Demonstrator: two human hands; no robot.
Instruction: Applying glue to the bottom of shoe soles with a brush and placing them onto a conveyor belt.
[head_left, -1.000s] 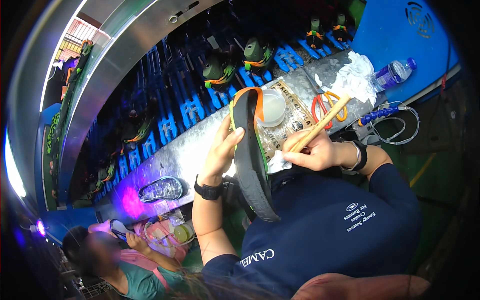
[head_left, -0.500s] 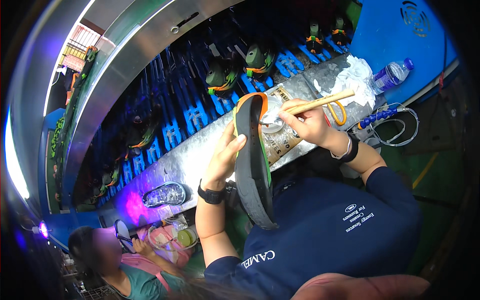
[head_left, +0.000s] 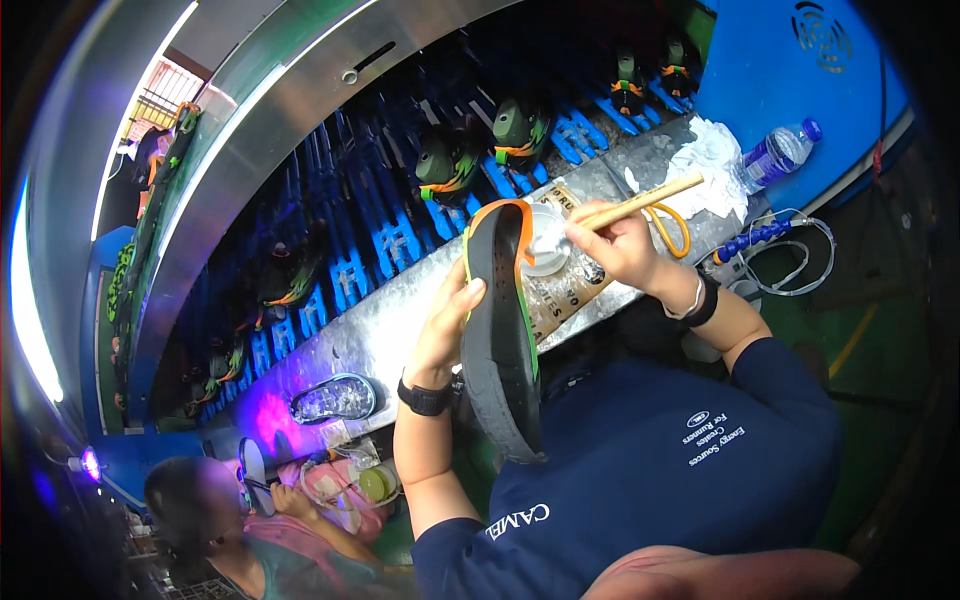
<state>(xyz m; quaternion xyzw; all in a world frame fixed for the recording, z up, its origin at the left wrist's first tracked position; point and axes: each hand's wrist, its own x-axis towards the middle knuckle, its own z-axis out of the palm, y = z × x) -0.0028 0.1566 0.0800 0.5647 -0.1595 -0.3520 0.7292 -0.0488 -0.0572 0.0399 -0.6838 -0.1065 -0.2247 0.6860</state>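
My left hand point(head_left: 447, 325) is closed around the side of a long black shoe sole point(head_left: 497, 330) with an orange and green rim, held upright and tilted in front of my chest. In my right hand point(head_left: 617, 243) a brush with a wooden handle point(head_left: 655, 200) is pinched between thumb and fingers. Its tip points down into a small white bowl point(head_left: 545, 250) beside the sole's orange end. The bowl stands on a brown printed sheet point(head_left: 565, 300) on the metal ledge.
Behind the metal ledge point(head_left: 385, 310), dark green shoe uppers point(head_left: 522, 132) ride on blue racks. Crumpled white paper point(head_left: 710, 160), a bottle point(head_left: 780, 155) and a blue jointed hose point(head_left: 750, 240) lie right. Another sole point(head_left: 335, 398) lies left, near a co-worker point(head_left: 215, 515) holding a sole.
The brush tip has drawn back from the sole's edge to the bowl. The sole has shifted slightly left in my left hand. The co-worker has moved a little.
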